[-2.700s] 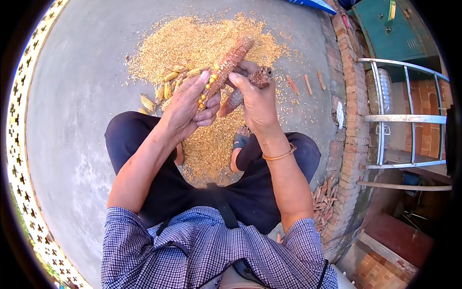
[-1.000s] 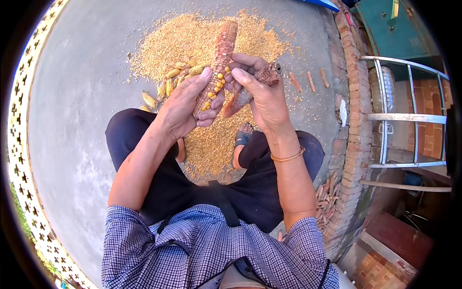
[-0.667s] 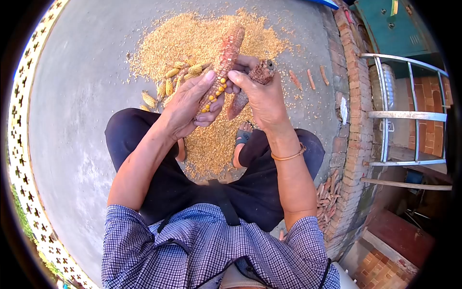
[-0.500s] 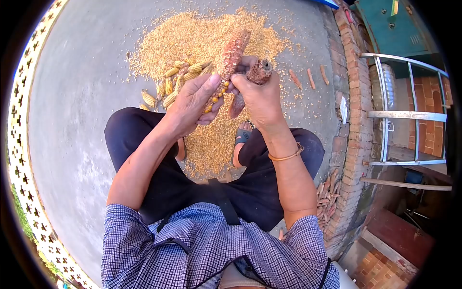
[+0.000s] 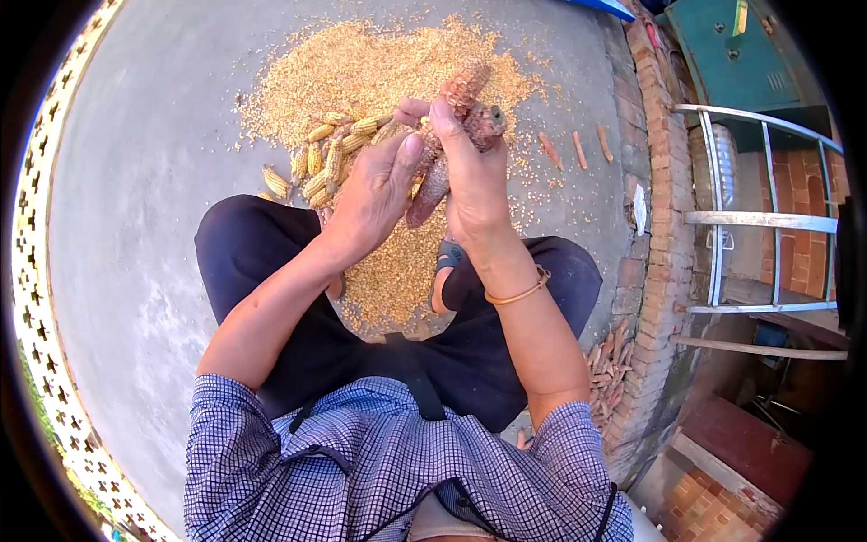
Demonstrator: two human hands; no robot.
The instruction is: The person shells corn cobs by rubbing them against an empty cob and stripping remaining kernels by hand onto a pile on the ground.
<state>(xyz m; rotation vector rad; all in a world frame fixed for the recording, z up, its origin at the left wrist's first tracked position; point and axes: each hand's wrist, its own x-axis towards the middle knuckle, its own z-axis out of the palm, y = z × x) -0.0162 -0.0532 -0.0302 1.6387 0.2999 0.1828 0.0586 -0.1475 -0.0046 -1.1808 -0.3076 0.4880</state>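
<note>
My left hand (image 5: 375,190) is closed around the lower part of a mostly stripped corn cob (image 5: 467,81), its reddish tip pointing up and away. A few yellow kernels show near my fingers. Wrapped in my right hand (image 5: 474,176) is a bare cob (image 5: 428,195), which lies across the other one and touches it; its dark end sticks out at the right. My right thumb reaches over the crossing, so part of both cobs is hidden. Just beyond my left hand lie several unshelled ears of corn (image 5: 316,163) in a small heap.
Loose kernels (image 5: 334,68) spread over the concrete floor (image 5: 135,199), with more between my feet. Several stripped cobs (image 5: 580,150) lie to the right, and a cob pile (image 5: 610,375) sits by the low brick edging (image 5: 666,181). A metal railing (image 5: 759,219) stands beyond it.
The two cobs have come together and now cross closely. My right thumb has swung up over them, and the left hand's cob has tilted further right.
</note>
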